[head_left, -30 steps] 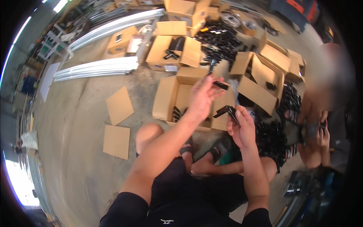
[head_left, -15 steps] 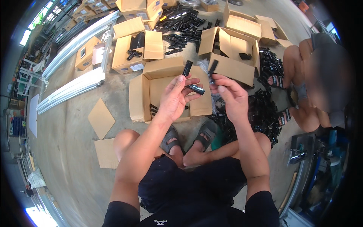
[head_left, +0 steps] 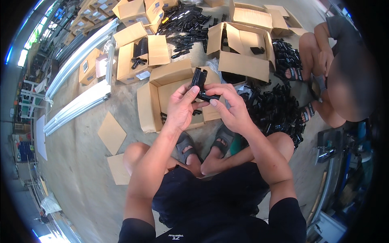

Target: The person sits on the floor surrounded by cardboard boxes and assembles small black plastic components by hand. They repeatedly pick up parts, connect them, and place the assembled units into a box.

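My left hand (head_left: 181, 108) is closed around glossy black tube-like parts (head_left: 199, 78) that stand upright above its thumb and appear to lie side by side. Another short black part (head_left: 208, 96) lies crosswise just below them, between both hands. My right hand (head_left: 231, 106) pinches around this crosswise part, its index finger reaching over to the upright ones. Fingers hide much of the parts, so I cannot tell whether they are joined. Under my hands stands an open cardboard box (head_left: 146, 107) with a few similar black parts (head_left: 163, 117) inside.
A large heap of black parts (head_left: 271, 109) lies to the right, another pile (head_left: 186, 26) at the back. More open cartons (head_left: 245, 62) stand beyond. A person (head_left: 324, 60) sits at the right. Long white profiles (head_left: 79, 106) and flat cardboard (head_left: 112, 133) lie on the left.
My right hand has moved left and brought its black part against those in my left hand. The hands were apart before. The whole view has shifted slightly.
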{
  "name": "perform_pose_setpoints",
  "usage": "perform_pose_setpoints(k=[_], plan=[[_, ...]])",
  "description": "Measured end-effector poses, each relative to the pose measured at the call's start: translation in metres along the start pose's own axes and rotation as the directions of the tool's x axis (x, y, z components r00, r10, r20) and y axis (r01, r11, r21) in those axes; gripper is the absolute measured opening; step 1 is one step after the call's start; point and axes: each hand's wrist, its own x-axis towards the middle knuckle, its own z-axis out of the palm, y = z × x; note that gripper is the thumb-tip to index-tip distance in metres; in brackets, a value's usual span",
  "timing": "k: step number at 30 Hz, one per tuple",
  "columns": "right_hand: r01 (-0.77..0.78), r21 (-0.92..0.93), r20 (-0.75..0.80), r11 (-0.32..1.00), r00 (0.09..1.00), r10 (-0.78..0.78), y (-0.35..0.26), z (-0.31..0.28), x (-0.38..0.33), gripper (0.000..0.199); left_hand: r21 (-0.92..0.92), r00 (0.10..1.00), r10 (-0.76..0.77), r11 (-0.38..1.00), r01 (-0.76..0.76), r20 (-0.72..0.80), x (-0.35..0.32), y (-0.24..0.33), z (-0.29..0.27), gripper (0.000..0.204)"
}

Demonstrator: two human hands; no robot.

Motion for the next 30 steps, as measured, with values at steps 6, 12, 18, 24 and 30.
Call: perform_pose_setpoints(k=[6,12,18,24,30], plan=[[-0.341,0.488,-0.004,0.803,0.92,0.393,0.02,0.0,-0.002,0.039,0.234,1.0,-0.008,0.972,0.003,0.019,-0.006,0.001,0.016,0.034],[-0.434,0.534,0.142,0.725,0.892,0.429,0.019,-0.01,-0.003,0.037,0.41,0.998,-0.029,0.912,0.003,0.057,-0.009,-0.007,0.015,0.037],[-0.403,0.445,0.16,0.8,0.914,0.372,0.018,-0.019,-0.005,0.039,0.435,0.991,-0.068,0.9,0.01,0.118,-0.008,0.001,0.014,0.04],[-0.377,0.346,0.178,0.859,0.926,0.334,0.013,-0.023,-0.004,0.039,0.425,0.993,-0.031,0.905,-0.022,0.118,-0.014,0.005,0.024,0.041],[-0.437,0.528,0.217,0.728,0.899,0.381,0.024,-0.014,-0.008,0.041,0.475,0.993,-0.069,0.88,0.015,0.096,-0.012,0.006,0.014,0.039]])
